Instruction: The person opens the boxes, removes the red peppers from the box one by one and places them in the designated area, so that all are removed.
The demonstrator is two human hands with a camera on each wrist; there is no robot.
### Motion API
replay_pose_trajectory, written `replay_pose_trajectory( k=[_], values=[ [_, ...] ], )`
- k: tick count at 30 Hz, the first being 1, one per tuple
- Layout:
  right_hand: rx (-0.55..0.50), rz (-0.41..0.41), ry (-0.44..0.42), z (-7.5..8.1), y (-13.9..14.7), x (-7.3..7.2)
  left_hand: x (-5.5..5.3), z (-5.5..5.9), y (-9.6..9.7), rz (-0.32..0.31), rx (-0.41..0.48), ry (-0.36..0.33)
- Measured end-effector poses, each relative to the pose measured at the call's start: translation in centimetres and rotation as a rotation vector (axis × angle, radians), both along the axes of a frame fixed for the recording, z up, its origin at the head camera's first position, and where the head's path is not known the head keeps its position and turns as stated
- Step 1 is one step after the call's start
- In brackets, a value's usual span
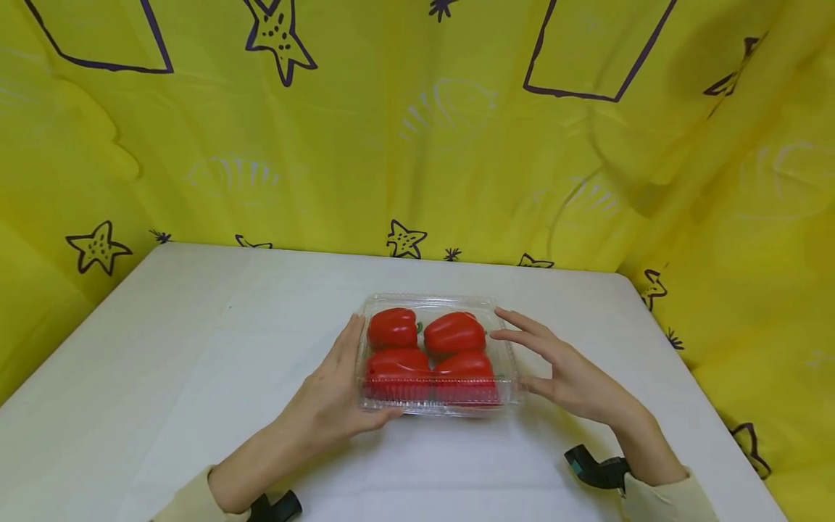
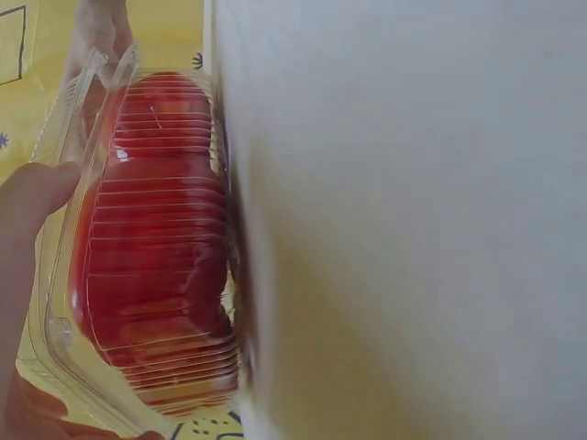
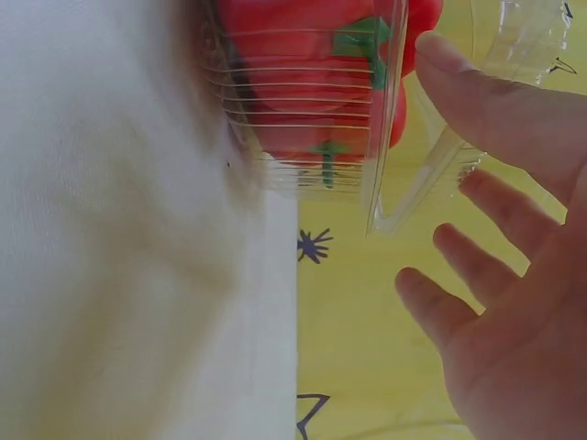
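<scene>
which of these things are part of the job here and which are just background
Part of the job:
- clear plastic clamshell container
- four red bell peppers inside it

Just background:
- white tabletop
- yellow starfish-print cloth behind and beside it
- black wrist cameras, worn rather than handled

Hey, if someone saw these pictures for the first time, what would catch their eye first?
Probably the four red peppers, bright inside a clear plastic box on the white table. Next, the vivid yellow cloth with dark star outlines behind the table, then the left hand and right hand at either side of the box.
</scene>
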State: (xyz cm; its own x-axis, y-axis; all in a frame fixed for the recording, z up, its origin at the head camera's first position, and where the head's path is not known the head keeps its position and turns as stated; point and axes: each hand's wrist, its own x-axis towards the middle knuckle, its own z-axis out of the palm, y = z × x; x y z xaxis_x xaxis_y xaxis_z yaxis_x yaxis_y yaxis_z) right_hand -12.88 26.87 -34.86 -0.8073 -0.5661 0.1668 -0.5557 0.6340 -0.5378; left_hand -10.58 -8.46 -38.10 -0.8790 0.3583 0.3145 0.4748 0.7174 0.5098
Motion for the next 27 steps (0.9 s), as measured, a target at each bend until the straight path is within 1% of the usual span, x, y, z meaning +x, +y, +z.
replay_pose_trajectory(
  k=[2,4,8,10,12,16,20,23,27],
  values=[
    [-0.016,-0.004,-0.022,-0.1,-0.1,0.0,0.0,-0.2,-0.3,0.013,0.045,-0.064],
    [-0.031,-0.005,-0.042,-0.3,-0.2,-0.1,0.1,-0.4,-0.6,0.035,0.085,-0.146],
    [-0.068,0.000,-0.061,-0.4,-0.4,-0.2,0.0,-0.5,-0.8,0.076,0.112,-0.302],
    [-0.084,0.002,-0.067,-0.5,-0.5,-0.3,-0.1,-0.5,-0.8,0.088,0.113,-0.364],
    [-0.104,0.004,-0.076,-0.6,-0.5,-0.4,-0.2,-0.5,-0.9,0.083,0.128,-0.404],
    [-0.171,0.028,-0.109,-0.9,-0.6,-0.6,-0.3,-0.6,-1.1,0.052,0.179,-0.420],
    [-0.241,0.064,-0.145,-1.1,-0.8,-0.8,-0.2,-0.6,-1.2,-0.011,0.248,-0.403],
    [-0.256,0.077,-0.147,-1.2,-0.8,-0.8,-0.2,-0.6,-1.2,-0.053,0.287,-0.399],
    [-0.271,0.083,-0.150,-1.2,-0.8,-0.7,0.0,-0.5,-1.0,-0.074,0.300,-0.422]
  ],
)
